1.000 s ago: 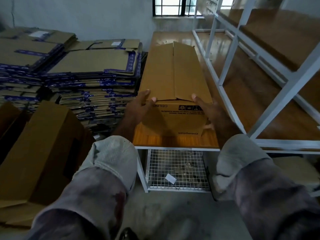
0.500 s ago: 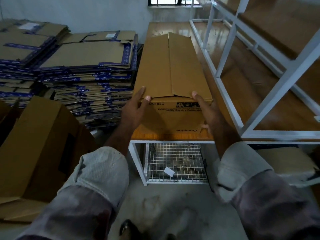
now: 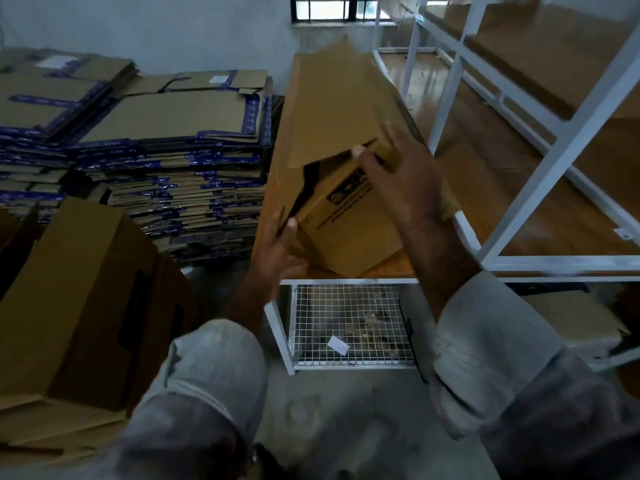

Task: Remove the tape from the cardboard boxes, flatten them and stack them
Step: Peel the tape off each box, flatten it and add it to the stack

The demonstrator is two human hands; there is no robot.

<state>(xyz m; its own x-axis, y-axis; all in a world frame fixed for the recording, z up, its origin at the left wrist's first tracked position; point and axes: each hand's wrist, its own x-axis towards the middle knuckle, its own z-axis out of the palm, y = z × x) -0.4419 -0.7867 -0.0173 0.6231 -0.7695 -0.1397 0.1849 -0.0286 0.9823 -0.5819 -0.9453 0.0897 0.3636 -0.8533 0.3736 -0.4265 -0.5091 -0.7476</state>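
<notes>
Storeroom with a pale wall, a barred window point(image 3: 332, 8) and a wood-topped counter point(image 3: 391, 268) on a white frame; we stand at the counter's near end. Our right hand point(image 3: 403, 180) curls over the near upper corner of the long cardboard box point(image 3: 329, 109), thumb tucked under the lifted end flap, so this grip is closed on the box. Our left hand point(image 3: 277, 247) holds the box's lower left corner, thumb against the edge of the printed end panel; this grip is likewise closed on the box. The box lies lengthwise on the counter, tilted, its near end raised and partly open, with a dark gap showing behind the flap.

Left of the counter rise stacks of flattened boxes point(image 3: 173, 150) edged with blue tape; nearer us on that side leans an unflattened carton point(image 3: 79, 299). Below the counter's near end sits a wire-mesh basket point(image 3: 349, 323); to the counter's right stands white shelving point(image 3: 540, 168).

Risks, as we judge them: the flap could tear if the right hand pulls hard against any tape left; whether tape remains we cannot tell. The tilted box could slide off the counter's near edge if the left grip slackens. Its far end could swing into the shelving upright just beside it.
</notes>
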